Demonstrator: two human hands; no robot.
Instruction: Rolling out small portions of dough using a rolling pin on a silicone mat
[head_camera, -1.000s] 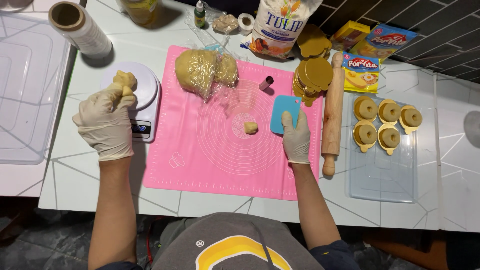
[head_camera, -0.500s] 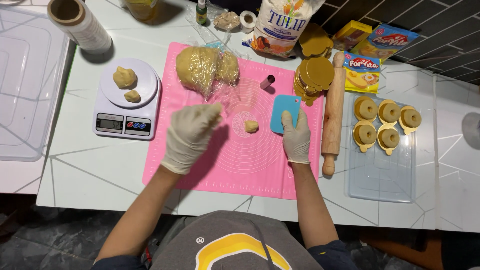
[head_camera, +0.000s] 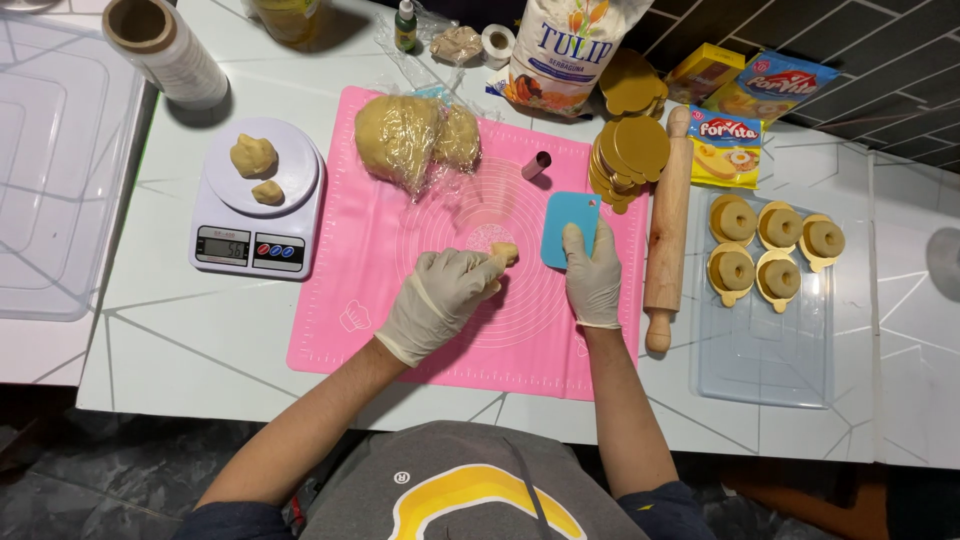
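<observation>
A small pale-yellow dough piece (head_camera: 505, 252) sits near the middle of the pink silicone mat (head_camera: 340, 300), pinched at the gloved fingertips. At its three o'clock, a light-blue plastic scraper (head_camera: 568, 225) lies flat on the mat.
</observation>
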